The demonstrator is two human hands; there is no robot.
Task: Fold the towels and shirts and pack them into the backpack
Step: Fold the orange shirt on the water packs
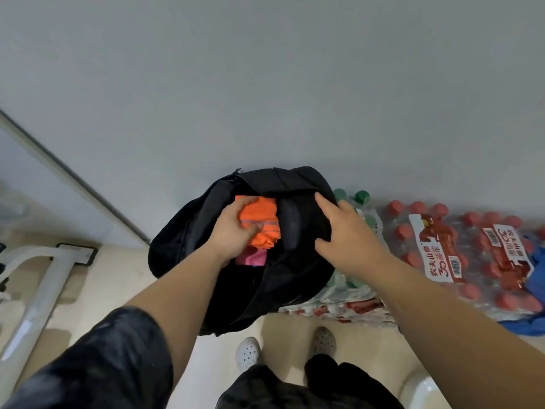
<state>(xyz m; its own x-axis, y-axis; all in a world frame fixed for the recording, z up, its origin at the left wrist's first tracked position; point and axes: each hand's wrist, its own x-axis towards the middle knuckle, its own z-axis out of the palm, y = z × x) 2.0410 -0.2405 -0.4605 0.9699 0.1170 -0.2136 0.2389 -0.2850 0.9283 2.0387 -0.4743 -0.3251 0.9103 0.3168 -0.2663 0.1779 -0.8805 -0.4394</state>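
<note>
A black backpack (298, 267) stands against the grey wall with its top unzipped, partly resting on a pack of bottles. In its mouth sits a folded orange cloth with a grey stripe (265, 228), and a pink cloth (255, 258) lies under it. My left hand (233, 231) grips the orange cloth from the left, fingers curled over its edge, thumb on the stripe. My right hand (339, 231) rests on the right side of the backpack's opening, its thumb hooked on the fabric edge and its fingers spread over the top.
Shrink-wrapped packs of red-capped bottles (472, 255) lie on the floor to the right, with green-capped bottles (354, 199) behind the bag. A blue cloth (535, 290) sits at the far right. A white metal frame (38, 290) stands at the left. My white shoes (247, 352) are below.
</note>
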